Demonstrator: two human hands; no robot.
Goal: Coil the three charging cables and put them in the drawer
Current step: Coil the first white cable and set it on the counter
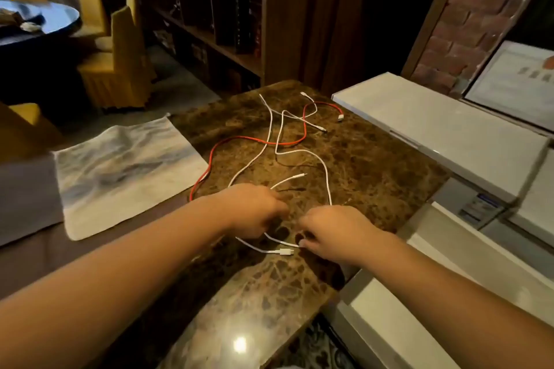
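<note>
Three cables lie tangled on a brown marble countertop [374,165]. A red cable [239,138] runs from the left edge up to a plug at the back right. One white cable [299,117] lies across the back. Another white cable [317,159] loops down toward my hands. My left hand [254,210] has its fingers curled over the near part of this white cable. My right hand [335,234] pinches the same cable close to its white plug [286,252], which lies on the counter between my hands.
A pale folded cloth [126,171] lies on the counter's left side. White cabinet units [443,129] stand along the right. A dark bookshelf [209,24] rises behind, and yellow chairs [120,60] with a round table [39,21] stand at far left.
</note>
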